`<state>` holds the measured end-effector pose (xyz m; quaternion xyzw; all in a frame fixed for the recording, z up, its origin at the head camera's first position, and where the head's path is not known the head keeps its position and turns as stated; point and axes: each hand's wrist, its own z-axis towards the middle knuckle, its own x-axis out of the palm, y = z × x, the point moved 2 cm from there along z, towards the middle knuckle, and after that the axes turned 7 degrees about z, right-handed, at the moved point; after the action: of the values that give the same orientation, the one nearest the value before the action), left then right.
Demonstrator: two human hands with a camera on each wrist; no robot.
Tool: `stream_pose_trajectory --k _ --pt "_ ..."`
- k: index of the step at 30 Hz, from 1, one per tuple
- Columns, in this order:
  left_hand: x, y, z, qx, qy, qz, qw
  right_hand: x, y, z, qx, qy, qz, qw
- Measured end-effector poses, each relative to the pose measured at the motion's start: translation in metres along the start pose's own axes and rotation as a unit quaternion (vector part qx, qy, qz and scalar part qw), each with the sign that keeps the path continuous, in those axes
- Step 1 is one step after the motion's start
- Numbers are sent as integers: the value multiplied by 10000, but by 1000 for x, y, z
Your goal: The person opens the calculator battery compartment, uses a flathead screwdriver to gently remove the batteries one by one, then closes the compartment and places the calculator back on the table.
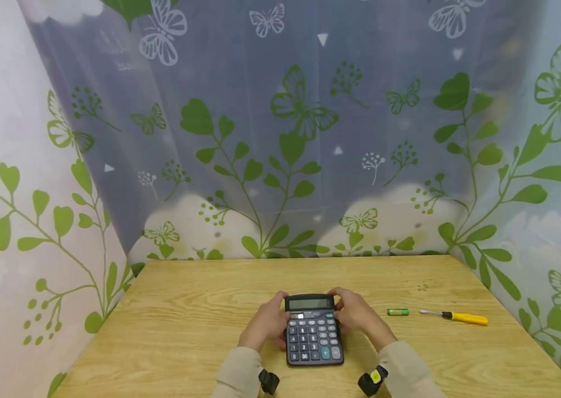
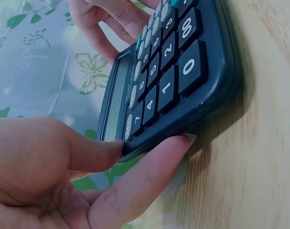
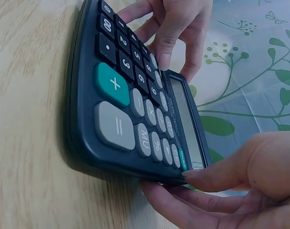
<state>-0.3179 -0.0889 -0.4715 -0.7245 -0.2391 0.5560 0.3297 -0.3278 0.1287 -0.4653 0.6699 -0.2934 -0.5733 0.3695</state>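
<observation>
A dark calculator (image 1: pixel 313 337) faces up between both hands at the table's near middle, its screen end away from me. My left hand (image 1: pixel 269 320) grips its left edge, thumb on the top face beside the screen and fingers along the side and underneath. On the opposite edge my right hand (image 1: pixel 357 314) holds it the same way, the thumb close to the green ON/AC key (image 3: pixel 183 161). In the right wrist view the screen end tilts up off the wood, while the edge by the equals key (image 3: pixel 115 126) stays low over the table.
To the right of the hands a green battery (image 1: pixel 398 312) lies on the wooden table (image 1: pixel 186 298). Beyond it is a screwdriver (image 1: pixel 465 318) with a yellow handle, its shaft pointing left. A curtain (image 1: pixel 240 166) with leaves and butterflies hangs behind the table.
</observation>
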Motion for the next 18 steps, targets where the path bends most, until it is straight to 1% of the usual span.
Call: stream_pose_trajectory --k 8,18 --pt "2 1 1 123 -109 152 9997 0 0 0 -27 11 -28 10000" --pt "1 0 0 154 -166 121 9997 -1 -1 0 -56 -26 17 10000"
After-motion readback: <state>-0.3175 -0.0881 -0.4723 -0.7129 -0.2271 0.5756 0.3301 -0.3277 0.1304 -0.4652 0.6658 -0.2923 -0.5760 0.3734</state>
